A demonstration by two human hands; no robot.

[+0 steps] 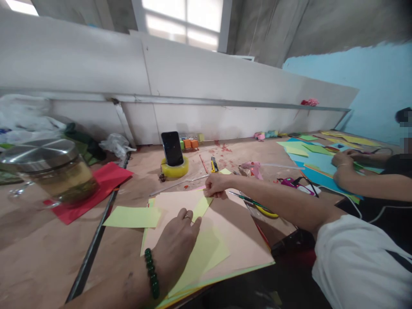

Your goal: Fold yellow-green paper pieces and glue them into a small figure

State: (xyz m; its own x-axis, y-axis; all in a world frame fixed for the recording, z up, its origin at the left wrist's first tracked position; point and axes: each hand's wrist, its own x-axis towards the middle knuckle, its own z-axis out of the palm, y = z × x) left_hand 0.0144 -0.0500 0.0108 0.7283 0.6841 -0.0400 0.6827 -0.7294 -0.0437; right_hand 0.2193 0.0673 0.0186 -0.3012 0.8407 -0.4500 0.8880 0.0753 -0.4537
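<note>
- At ten o'clock from your hands stands a glass jar (pixel 48 171) with a metal lid. It rests on the edge of a red paper (pixel 96 189).
- A loose yellow slip (pixel 133 216) lies at nine o'clock, just beside the pink sheet (pixel 238 240). A dark rod (pixel 93 244) runs along the table (pixel 38 257) under the slip.
- Your left hand (pixel 178 244) lies flat with its fingers spread, gripping nothing. It presses the near part of the yellow paper (pixel 202 253) down onto the pink sheet.
- The yellow paper lies slantwise on the pink sheet, running from six o'clock up towards twelve, with its far end narrowed to a strip.
- At twelve o'clock, well beyond the sheet, a phone (pixel 172 148) stands propped in a tape roll (pixel 175 171).
- Your right hand (pixel 215 185) is closed in a pinch on the far tip of the yellow paper, at the top edge of the pink sheet.
- The step in hand looks like folding or creasing: one hand anchors the paper and the other pulls it taut. A clean crease would call for steady pressure from the left hand while the right lines up the edge.
- A cutter (pixel 214 164) and a glue gun (pixel 252 168) lie at one o'clock.
- At three o'clock a co-worker's hand (pixel 343 159) rests on a blue sheet (pixel 317 165), well apart from yours.
</note>
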